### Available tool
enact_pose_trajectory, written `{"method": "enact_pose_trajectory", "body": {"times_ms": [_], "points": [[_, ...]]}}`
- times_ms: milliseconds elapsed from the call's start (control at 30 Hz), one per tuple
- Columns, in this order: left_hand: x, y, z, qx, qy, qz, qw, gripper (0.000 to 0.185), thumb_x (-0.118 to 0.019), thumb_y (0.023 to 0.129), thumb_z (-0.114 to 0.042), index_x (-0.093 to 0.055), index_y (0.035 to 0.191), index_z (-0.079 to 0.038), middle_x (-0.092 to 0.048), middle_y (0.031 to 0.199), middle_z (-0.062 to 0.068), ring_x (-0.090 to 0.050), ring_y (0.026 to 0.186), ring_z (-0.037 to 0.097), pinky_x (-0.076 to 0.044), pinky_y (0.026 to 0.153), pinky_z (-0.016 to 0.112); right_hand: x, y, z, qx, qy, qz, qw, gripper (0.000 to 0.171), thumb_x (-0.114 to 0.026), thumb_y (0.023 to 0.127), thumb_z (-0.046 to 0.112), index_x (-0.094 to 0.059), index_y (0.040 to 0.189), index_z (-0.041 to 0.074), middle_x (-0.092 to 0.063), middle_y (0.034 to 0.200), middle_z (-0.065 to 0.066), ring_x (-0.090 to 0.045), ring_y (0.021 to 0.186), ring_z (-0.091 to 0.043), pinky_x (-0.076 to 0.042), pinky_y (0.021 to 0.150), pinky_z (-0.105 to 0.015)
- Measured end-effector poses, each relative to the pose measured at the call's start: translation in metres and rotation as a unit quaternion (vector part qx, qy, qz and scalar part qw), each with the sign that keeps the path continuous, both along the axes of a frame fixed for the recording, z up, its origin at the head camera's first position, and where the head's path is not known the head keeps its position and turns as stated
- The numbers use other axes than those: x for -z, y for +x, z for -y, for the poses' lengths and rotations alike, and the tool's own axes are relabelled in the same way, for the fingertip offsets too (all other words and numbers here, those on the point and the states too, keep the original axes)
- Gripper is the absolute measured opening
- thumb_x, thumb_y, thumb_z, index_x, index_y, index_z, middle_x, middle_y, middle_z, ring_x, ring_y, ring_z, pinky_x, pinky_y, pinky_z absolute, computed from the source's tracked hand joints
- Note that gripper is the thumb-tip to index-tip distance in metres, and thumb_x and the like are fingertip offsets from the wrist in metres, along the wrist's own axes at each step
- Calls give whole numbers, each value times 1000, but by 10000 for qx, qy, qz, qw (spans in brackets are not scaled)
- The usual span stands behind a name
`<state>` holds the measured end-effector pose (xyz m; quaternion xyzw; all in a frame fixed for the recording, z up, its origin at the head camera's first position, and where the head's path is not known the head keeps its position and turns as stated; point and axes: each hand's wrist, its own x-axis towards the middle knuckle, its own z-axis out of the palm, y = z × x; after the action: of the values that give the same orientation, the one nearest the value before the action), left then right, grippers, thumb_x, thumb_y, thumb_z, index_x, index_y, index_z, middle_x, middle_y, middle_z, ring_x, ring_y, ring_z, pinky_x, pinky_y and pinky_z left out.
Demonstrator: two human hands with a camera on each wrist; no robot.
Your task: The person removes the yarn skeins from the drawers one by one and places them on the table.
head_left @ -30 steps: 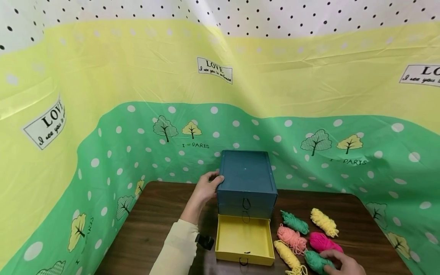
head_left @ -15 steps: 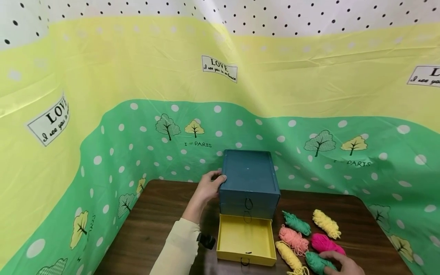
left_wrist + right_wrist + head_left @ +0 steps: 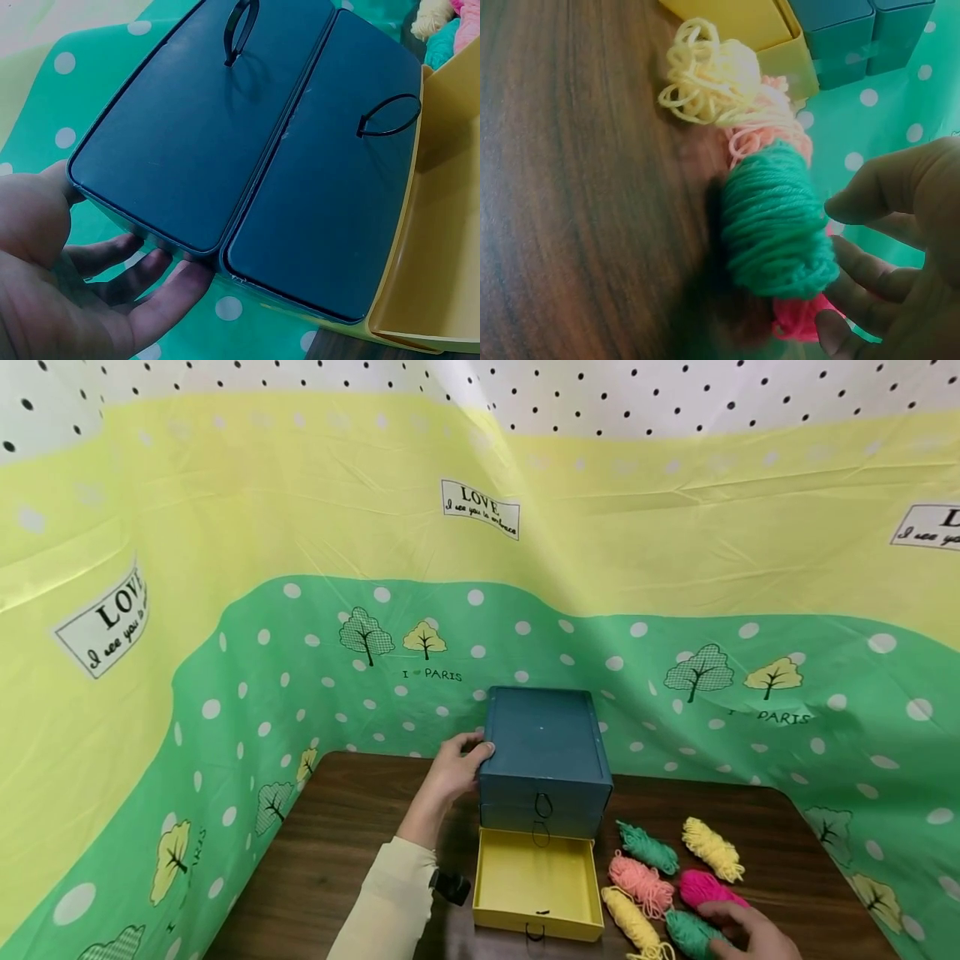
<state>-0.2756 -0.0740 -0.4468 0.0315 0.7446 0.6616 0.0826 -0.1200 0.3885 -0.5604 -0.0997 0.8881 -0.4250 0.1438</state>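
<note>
A teal drawer box [image 3: 543, 743] stands at the table's back. Its bottom yellow drawer [image 3: 536, 881] is pulled out and looks empty. My left hand [image 3: 461, 764] grips the box's left side, thumb on the top edge. In the left wrist view the fingers [image 3: 142, 277] wrap behind the teal box [image 3: 247, 150]. My right hand [image 3: 716, 928] hovers at the front right over a green yarn skein [image 3: 690, 931]. In the right wrist view its curved thumb and fingers [image 3: 870, 262] sit at the end of that green skein [image 3: 776, 225] without closing on it.
More skeins lie right of the drawer: green [image 3: 648, 847], yellow [image 3: 712, 847], salmon [image 3: 641, 883], magenta [image 3: 701, 887] and a front yellow one [image 3: 630, 922]. The brown table [image 3: 337, 843] is ringed by a green and yellow printed cloth [image 3: 225, 693].
Hardly anything: the left hand stays on the box and the right hand stays by the green skein, shifted slightly right.
</note>
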Motion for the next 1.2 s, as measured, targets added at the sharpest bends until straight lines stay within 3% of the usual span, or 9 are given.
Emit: {"method": "enact_pose_trajectory", "body": {"times_ms": [100, 133, 233, 400, 633, 833, 1200], "points": [[0, 0, 0, -17, -26, -4, 10000, 62, -60, 104, -37, -43, 156, -7, -52, 146, 18, -67, 111, 26, -58, 93, 47, -8, 4, 16, 912, 501, 126, 9945, 43, -70, 96, 16, -61, 129, -10, -71, 113, -8, -60, 87, 7, -55, 71, -27], [0, 0, 0, -23, -38, -3, 10000, 62, -60, 104, -37, -43, 156, -7, -52, 146, 18, -67, 111, 26, -58, 93, 47, -11, 4, 22, 1247, 623, 240, 9900, 44, -72, 94, 19, -64, 130, -5, -71, 113, -10, -62, 86, 2, -55, 71, -28], [0, 0, 0, -35, -58, 2, 10000, 62, -60, 104, -36, -43, 156, -7, -51, 146, 18, -67, 110, 27, -58, 92, 47, -18, 5, 36, 1915, 874, 356, 9769, 47, -78, 89, 27, -68, 129, 4, -73, 111, -7, -66, 86, -9, -55, 70, -32], [1, -1, 0, -24, -84, 19, 10000, 61, -60, 105, -37, -44, 156, -8, -52, 146, 18, -67, 112, 27, -58, 93, 47, -26, 7, 53, 2205, 756, 316, 9719, 48, -82, 86, 32, -72, 126, 8, -75, 104, -2, -65, 83, -11, -55, 68, -32], [0, 0, -1, -43, -8, 25, 10000, 61, -60, 104, -37, -44, 156, -8, -51, 147, 18, -65, 115, 28, -57, 97, 48, -32, 15, 74, 1832, 222, -117, 9828, 37, -82, 88, 23, -75, 120, 6, -72, 99, 0, -63, 79, -2, -55, 67, -26], [0, -1, 0, -38, 31, 36, 10000, 61, -61, 104, -36, -44, 156, -8, -51, 147, 18, -66, 115, 28, -57, 96, 48, -43, 19, 96, 1478, -217, -278, 9884, 39, -80, 89, 24, -73, 122, 4, -71, 93, 2, -64, 78, -4, -56, 66, -27], [-3, -1, -1, -95, 77, 100, 9999, 61, -63, 103, -34, -44, 156, -8, -49, 151, 17, -66, 114, 27, -59, 92, 47, -41, 19, 122, 75, -899, -203, 9957, 42, -75, 95, 19, -67, 124, -9, -73, 92, 4, -68, 79, -4, -58, 65, -27]]}}
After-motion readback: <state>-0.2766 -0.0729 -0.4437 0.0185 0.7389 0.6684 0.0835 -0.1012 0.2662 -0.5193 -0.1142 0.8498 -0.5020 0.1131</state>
